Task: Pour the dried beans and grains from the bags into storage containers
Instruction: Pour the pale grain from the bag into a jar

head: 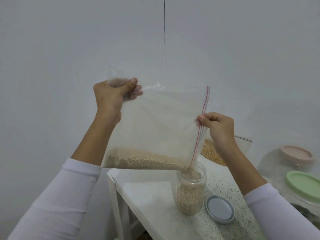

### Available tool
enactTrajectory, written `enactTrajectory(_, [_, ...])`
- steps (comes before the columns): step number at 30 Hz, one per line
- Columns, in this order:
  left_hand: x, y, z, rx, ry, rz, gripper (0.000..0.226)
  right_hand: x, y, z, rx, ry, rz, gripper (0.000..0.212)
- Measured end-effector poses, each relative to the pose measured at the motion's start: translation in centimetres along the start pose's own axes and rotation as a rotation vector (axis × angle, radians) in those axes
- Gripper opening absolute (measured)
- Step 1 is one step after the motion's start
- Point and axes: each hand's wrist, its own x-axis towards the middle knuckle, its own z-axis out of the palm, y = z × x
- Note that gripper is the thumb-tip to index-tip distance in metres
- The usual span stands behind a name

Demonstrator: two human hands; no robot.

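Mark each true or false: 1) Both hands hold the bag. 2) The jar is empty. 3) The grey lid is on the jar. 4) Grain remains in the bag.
1) True: the left hand grips a bag corner, the right hand pinches its zip edge.
2) False: the jar is partly filled with grain.
3) False: the grey lid lies on the table beside the jar.
4) True: the grain lies along its lower edge.
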Motion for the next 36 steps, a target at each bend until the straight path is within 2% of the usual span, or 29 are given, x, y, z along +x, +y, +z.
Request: enactTrajectory(36, [0.49, 0.70, 0.58, 0.002, -0.023, 0.014, 0.008, 0.08, -0.45, -0.37, 0.002, 0.028, -0.012, 0.019])
